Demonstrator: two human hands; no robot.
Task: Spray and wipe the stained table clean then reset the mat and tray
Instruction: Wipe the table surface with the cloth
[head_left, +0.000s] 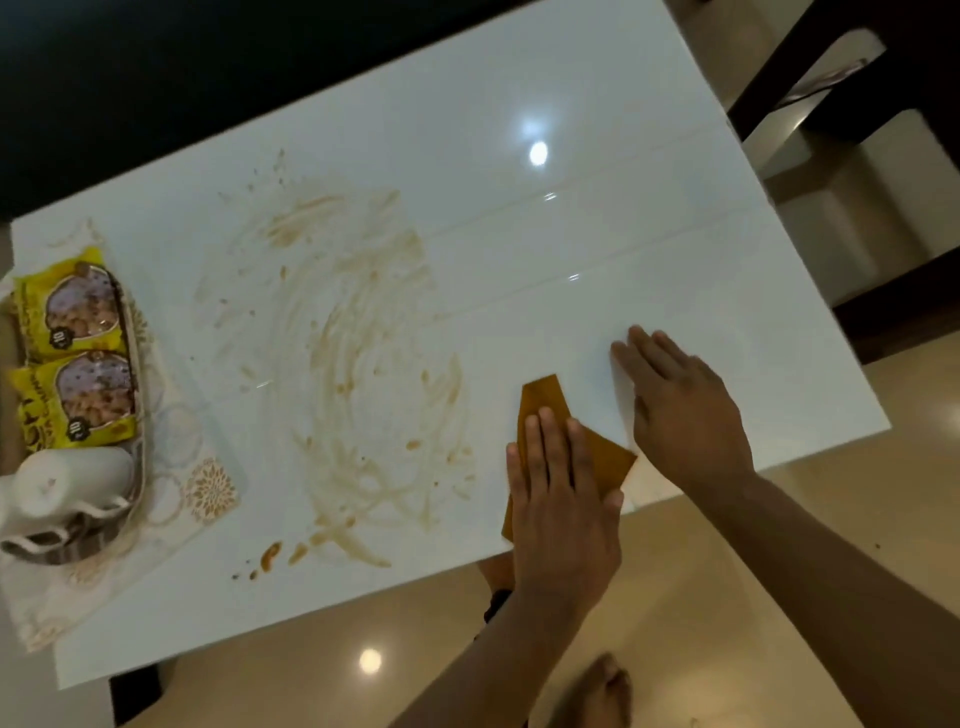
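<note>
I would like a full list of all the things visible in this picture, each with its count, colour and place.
table: one, glossy white, fills most of the view
stains: many smears, brown, across the table's left-middle part
cloth: one, orange-brown, folded, near the table's near edge, right of the stains
mat: one, white with gold pattern, at the table's left end
tray: one, pale rim, on the mat at the left edge
snack packets: two, yellow, in the tray
white container: one, lying on its side, in the tray's near end; kind unclear
chair: one, dark frame, beyond the table's right corner
floor: beige, glossy
left hand: flat, pressing on the cloth
right hand: flat on the bare table, right of the cloth
</note>
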